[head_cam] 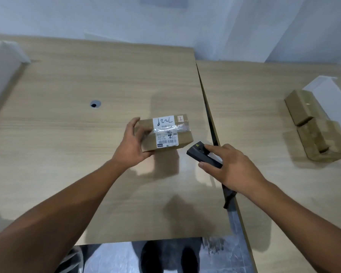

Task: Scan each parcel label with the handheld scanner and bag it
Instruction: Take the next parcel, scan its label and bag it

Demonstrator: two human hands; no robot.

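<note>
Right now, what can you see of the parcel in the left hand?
The parcel is a small, closed brown cardboard box sealed with clear tape. A white printed label with black handwriting lies across its top, facing the camera. The left hand grips its left end, holding it over the wooden table.

Hands (130,145) (231,167) grip parcel (166,134), apparently scanner (201,155).

— How many parcels?
— One parcel (166,134) at the fingers (133,123) of the left hand (130,144); a pile of boxes (313,125) well right of the right hand (232,166), too blurred to count.
— Scanners?
— One scanner (203,157). Two hands, two benches (87,75) (254,99).
</note>
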